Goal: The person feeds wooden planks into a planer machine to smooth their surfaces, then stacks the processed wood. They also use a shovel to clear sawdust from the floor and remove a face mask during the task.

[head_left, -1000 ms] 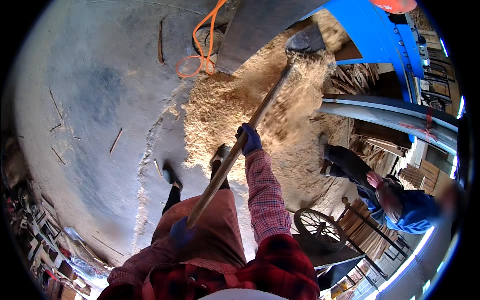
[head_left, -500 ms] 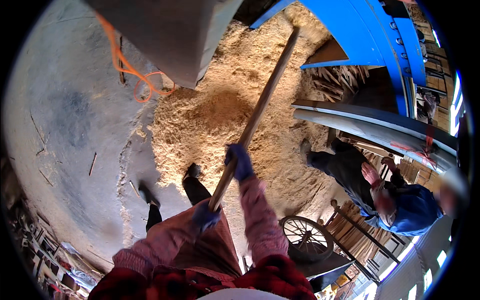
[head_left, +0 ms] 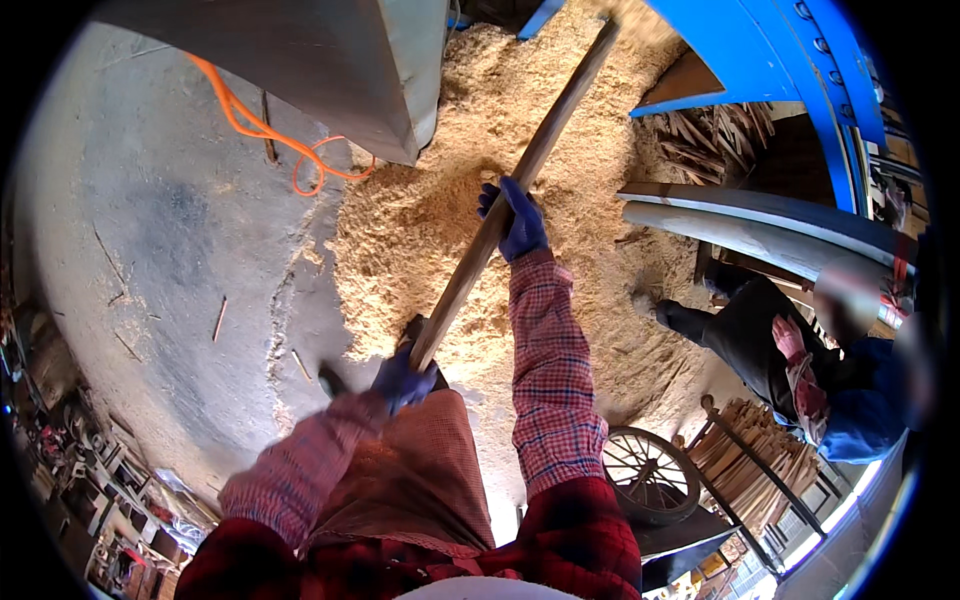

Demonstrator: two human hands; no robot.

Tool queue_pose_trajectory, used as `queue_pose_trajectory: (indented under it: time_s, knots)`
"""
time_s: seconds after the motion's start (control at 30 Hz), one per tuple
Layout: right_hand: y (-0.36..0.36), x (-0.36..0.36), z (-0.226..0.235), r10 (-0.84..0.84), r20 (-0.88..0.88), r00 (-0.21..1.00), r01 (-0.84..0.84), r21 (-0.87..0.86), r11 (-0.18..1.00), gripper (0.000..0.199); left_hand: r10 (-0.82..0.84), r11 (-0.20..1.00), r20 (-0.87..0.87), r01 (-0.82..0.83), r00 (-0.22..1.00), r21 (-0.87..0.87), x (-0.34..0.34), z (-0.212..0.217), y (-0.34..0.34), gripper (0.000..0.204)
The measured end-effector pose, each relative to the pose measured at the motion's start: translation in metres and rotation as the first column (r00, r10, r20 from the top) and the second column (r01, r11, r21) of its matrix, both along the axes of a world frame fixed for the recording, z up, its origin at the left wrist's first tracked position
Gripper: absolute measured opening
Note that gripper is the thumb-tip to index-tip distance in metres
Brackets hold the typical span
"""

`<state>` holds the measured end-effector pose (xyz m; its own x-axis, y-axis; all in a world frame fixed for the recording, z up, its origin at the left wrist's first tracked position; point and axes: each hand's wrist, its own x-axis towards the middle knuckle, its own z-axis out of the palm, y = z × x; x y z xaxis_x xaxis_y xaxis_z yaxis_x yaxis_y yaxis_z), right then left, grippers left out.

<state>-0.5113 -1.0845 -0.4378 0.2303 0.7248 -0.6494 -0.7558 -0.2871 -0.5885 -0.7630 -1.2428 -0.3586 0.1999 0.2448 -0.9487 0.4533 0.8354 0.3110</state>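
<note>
A long wooden handle (head_left: 510, 195) runs diagonally from near the person's waist up and away over a broad heap of sawdust (head_left: 470, 210) on the concrete floor (head_left: 150, 250). The left hand (head_left: 403, 378), in a blue glove, is wrapped tight around the handle's near end; the right hand (head_left: 516, 218), gloved the same way, is closed around the shaft about halfway up, the arm stretched out in a red checked sleeve.

The handle looks stiff and fairly heavy — a thick round pole that should not flex. Bare wood with a dusting of sawdust may be a little slick, so the gloves probably help. The wide spacing of the two holds seems right for leverage: one hand at the butt to steer, the other well forward to carry the load. The sawdust itself is loose and light, and likely to spill at the edges.

The far end of the handle is blurred and runs out near the top edge beside a blue machine frame (head_left: 790, 70), so the tool head cannot be made out — whether shovel, rake or broom I cannot tell. A grey metal housing (head_left: 330, 60) covers the upper left, with an orange cable (head_left: 270, 130) looping beside it. Another person (head_left: 800, 370) crouches at the right, partly cut off, near a spoked wheel (head_left: 645, 470).
</note>
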Motion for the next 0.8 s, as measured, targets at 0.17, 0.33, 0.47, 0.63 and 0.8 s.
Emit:
queue_pose_trajectory:
  time_s: [0.17,0.33,0.47,0.63,0.8]
  knots:
    - [-0.064,-0.066,-0.056,0.076,-0.03,0.997,-0.08,-0.167,0.983,0.036,-0.265,0.868,-0.178,0.315,0.948,0.384,-0.157,0.045,-0.132,0.031]
    - [-0.161,-0.22,-0.023,-0.082,-0.256,0.963,-0.025,-0.39,0.921,0.045,-0.452,0.79,-0.545,0.6,0.706,0.122,-0.277,0.099,-0.238,0.069]
    - [-0.203,-0.263,0.013,-0.131,-0.545,0.828,0.049,-0.162,0.986,0.055,-0.331,0.801,-0.517,0.525,0.789,0.288,-0.326,0.135,-0.254,0.056]
    - [-0.168,-0.226,0.108,-0.085,-0.374,0.924,0.063,-0.07,0.996,0.059,-0.369,0.848,-0.267,0.44,0.89,0.296,-0.313,0.152,-0.207,0.046]
    - [-0.128,-0.139,0.036,-0.098,0.16,0.982,0.143,-0.301,0.943,0.025,-0.425,0.706,-0.445,0.596,0.788,0.383,-0.228,0.146,-0.151,0.043]
